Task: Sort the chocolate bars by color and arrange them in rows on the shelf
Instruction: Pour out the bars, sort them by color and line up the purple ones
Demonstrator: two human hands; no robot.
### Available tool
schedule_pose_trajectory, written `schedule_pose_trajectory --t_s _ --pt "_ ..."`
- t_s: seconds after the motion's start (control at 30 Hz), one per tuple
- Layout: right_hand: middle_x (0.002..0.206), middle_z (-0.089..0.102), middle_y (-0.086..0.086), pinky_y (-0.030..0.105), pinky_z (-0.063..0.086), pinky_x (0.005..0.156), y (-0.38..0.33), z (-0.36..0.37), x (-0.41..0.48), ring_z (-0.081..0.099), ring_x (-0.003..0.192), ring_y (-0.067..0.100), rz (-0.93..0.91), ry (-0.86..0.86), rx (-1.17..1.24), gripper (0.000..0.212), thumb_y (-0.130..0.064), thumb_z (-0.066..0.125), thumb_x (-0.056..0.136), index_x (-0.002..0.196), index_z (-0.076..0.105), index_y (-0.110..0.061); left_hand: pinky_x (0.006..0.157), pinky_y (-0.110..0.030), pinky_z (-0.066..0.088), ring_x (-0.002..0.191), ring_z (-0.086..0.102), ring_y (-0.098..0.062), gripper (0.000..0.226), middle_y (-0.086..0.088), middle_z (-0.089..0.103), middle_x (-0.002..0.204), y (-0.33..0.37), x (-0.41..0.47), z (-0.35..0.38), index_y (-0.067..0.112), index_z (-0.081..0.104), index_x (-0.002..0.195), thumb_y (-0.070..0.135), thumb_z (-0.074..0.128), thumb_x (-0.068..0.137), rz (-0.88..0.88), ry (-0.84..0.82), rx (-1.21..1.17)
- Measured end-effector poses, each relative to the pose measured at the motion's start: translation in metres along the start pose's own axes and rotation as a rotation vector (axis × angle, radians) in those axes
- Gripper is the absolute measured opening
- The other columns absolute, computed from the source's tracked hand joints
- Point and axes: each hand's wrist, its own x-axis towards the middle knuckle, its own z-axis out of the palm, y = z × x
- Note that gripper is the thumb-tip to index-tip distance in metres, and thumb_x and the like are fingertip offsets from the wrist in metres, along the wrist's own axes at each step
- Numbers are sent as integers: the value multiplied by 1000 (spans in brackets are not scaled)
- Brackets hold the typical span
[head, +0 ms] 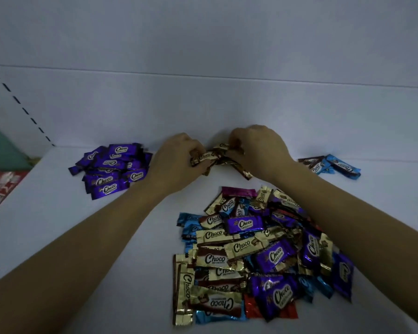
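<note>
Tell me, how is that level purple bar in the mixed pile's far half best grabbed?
Probably from above: pinch the purple bar across its long edges at mid-length. It lies flat, face up atop the pile, uncovered.

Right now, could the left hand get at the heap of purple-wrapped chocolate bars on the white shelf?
Probably yes: the left hand sits just beside the heap of purple-wrapped chocolate bars, nothing between them. But it grips gold-wrapped bars together with the right hand, so it must let go first.
</note>
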Motion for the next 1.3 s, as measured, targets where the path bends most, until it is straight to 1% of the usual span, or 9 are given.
schedule_pose_trajectory --t_s 0.2,0.37,0.43,0.53,0.6,0.77,0.9,1.07,1.3 --pt "83 70 5 37 54 67 1 4 1 63 78 25 28 -38 46 25 -39 67 90 93 71 -14 69 -29 44 79 49 -8 26 5 57 92 -3 -1 3 24 73 99 42 76 80 -11 -30 6" --pt "94 69 4 33 48 71 -10 -18 -20 62 85 24 -37 -34 101 27 -39 68 91 103 72 -15 67 -26 46 76 50 -5 34 8 56 96 4 -15 -23 24 70 107 46 70 82 34 -44 0" --pt "95 69 0 35 49 76 -19 -30 -34 59 86 19 -106 -73 138 21 -34 69 91 105 72 -19 67 -23 45 78 52 -3 32 13 55 96 11 -31 -39 30 67 108 49 66 82 61 -143 -16" --pt "98 69 -12 19 41 78 -32 -43 -55 53 88 7 -170 -169 220 18 -31 68 93 109 72 -26 71 -18 42 87 52 2 29 22 54 96 18 -55 -52 40 62 111 52 61 85 81 -411 40" --pt "99 68 -15 11 35 79 -37 -47 -65 51 91 3 -189 -218 253 18 -29 67 94 111 72 -28 73 -13 40 92 51 4 29 23 53 99 18 -68 -54 39 62 115 49 61 88 101 -514 65" --pt "104 61 -6 26 44 87 -40 -38 -77 52 105 13 -215 -302 243 27 -18 60 96 119 70 -28 80 -7 40 106 52 -3 36 23 54 107 7 -82 -61 38 61 123 28 68 89 87 -550 -95" --pt "110 59 -3 35 48 85 -36 -30 -84 49 106 16 -166 -308 161 36 -12 59 93 123 67 -31 79 -11 42 105 52 -4 39 24 51 111 5 -83 -60 45 61 117 31 74 84 123 -578 -93" --pt "120 54 -2 31 46 87 -34 -27 -90 46 110 16 -175 -366 129 38 -17 58 97 130 62 -35 79 -13 43 101 52 -2 33 24 51 108 6 -84 -59 43 63 114 34 74 84 155 -555 -84" --pt "112 54 -6 31 44 89 -38 -19 -89 45 107 14 -165 -256 221 20 -19 67 92 110 66 -28 77 -14 45 99 52 -1 26 22 54 103 6 -85 -59 35 62 107 34 74 83 126 -545 -115"
